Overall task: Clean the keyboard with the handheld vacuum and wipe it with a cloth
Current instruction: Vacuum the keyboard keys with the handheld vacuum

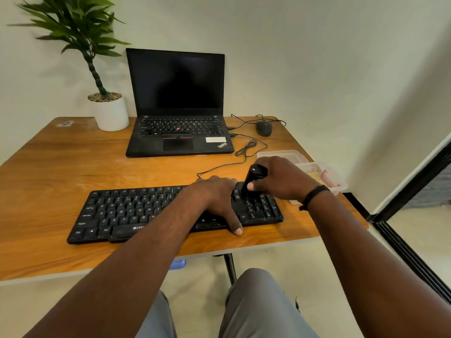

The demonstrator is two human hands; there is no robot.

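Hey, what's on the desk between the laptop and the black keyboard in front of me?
In the head view, only a thin black cable crosses the bare wood between the laptop and the keyboard.

Keyboard [127,213] before laptop [179,132]; mouse [264,128] right, perhaps wired.

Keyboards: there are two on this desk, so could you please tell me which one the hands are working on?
The separate black keyboard nearest the desk's front edge, not the laptop behind. The left hand rests on it while the right hand holds the vacuum on its right-hand keys.
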